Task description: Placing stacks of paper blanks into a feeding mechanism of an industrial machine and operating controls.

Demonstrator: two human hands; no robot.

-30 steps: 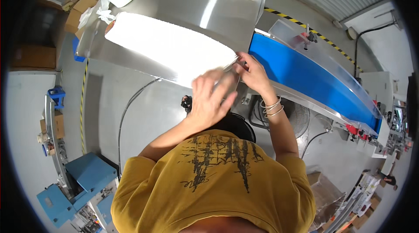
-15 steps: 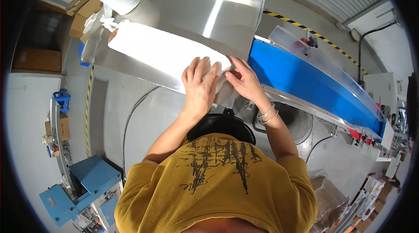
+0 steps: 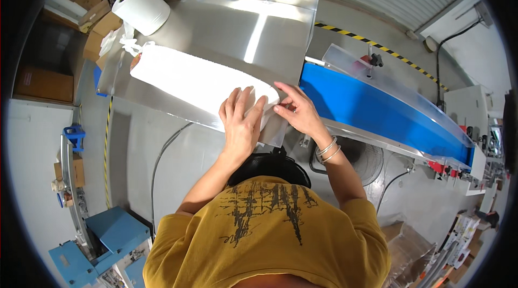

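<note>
Room's bright from where I stand, light seemingly overhead. Steel table (image 3: 216, 24) throws back a hard white streak, plus glare along its far side. Long white piece (image 3: 199, 75) blown out, surface detail mostly lost. Blue belt (image 3: 367, 104) unevenly shaded; grey shadow on the floor (image 3: 171, 166) at left. Left hand (image 3: 241, 123) and right hand (image 3: 302, 112) fairly sharp. Fisheye bend, black corners, far-right clutter (image 3: 493, 145) soft.

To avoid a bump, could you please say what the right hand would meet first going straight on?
Probably the long white object, at its right end; the right hand may touch it, but depth is unclear.
</note>
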